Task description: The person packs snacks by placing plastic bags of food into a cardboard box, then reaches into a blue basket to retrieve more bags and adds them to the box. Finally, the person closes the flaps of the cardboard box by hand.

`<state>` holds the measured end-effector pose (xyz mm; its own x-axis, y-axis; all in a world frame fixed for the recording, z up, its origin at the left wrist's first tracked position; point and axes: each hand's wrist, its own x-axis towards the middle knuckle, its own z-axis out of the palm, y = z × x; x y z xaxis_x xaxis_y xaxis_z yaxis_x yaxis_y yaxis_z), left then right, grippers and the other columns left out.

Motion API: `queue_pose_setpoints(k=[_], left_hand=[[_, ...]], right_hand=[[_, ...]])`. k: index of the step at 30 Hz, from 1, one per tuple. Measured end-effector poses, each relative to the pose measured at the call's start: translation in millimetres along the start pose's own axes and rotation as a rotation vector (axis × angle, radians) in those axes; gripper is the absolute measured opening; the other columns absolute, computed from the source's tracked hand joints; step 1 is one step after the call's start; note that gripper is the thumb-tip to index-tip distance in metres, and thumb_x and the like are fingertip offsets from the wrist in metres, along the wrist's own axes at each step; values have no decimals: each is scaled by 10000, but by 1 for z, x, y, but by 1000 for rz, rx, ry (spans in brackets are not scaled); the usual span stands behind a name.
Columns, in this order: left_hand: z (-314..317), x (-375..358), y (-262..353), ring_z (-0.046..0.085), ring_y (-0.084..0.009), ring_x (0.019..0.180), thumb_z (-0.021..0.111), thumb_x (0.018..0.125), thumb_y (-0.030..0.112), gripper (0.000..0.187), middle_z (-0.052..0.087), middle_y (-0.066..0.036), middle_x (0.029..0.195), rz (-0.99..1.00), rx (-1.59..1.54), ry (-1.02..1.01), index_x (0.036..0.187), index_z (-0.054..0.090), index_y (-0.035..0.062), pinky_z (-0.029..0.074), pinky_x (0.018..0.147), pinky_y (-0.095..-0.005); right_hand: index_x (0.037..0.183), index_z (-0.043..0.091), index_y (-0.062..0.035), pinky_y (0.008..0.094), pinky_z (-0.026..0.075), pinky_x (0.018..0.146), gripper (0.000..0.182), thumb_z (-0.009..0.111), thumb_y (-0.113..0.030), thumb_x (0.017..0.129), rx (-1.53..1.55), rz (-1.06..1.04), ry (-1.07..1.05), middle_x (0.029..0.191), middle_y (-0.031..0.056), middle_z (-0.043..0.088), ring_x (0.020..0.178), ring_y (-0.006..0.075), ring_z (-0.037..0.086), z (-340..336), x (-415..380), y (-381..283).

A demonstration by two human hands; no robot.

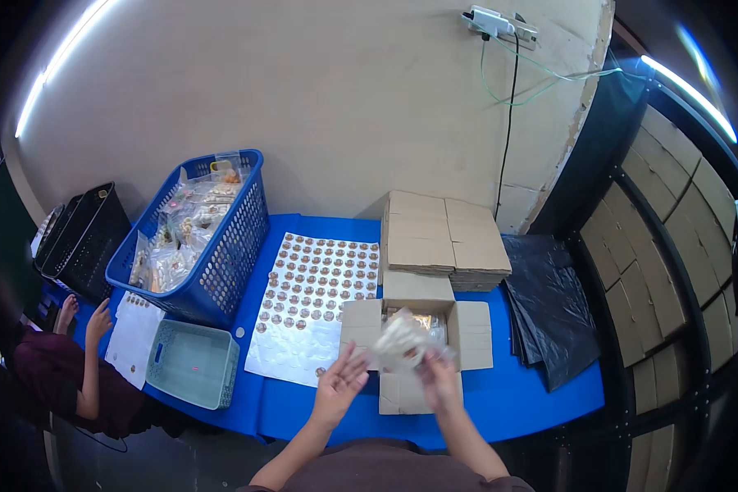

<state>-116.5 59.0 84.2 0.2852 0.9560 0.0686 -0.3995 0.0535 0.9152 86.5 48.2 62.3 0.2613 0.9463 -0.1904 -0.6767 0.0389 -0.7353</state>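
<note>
A: Hands?
B: Right hand (440,381) closed on packet (405,341); left hand (340,384) fingers apart, beside its left edge.
A: Room?
B: Packet's above open box (402,394), flaps out. Cardboard stack (447,234) behind, black bags (549,307) right, white sheet (291,353) left.
A: Packet look?
B: Clear plastic, pale contents, motion-blurred.

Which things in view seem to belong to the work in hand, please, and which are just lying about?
Likely in use:
clear packet, in the right hand
open carton below it
blue basket of packets
white sheet with round items
flattened cartons

Apparently lying about:
black plastic sheets
pale green tray
black crate
wall charger
</note>
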Motion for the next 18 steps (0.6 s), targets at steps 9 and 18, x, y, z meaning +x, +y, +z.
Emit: queue_pose_setpoints(k=[9,18], left_hand=[[-53,2,5,622,-192,685,250,975,276,449,595,-177,992,-30,-81,358,1228,450,-36,515,670,-307],[-58,2,8,606,-188,687,272,986,296,395,577,-148,941,-58,-49,389,1107,490,-10,503,689,-316]], right_hand=[[1234,459,10,283,471,762,427,448,-302,943,7,-432,-118,874,67,566,825,156,558,-98,63,-76],[1233,524,-43,393,401,931,515,706,-141,762,-1850,-548,204,1219,189,513,1145,323,465,-74,50,-30]])
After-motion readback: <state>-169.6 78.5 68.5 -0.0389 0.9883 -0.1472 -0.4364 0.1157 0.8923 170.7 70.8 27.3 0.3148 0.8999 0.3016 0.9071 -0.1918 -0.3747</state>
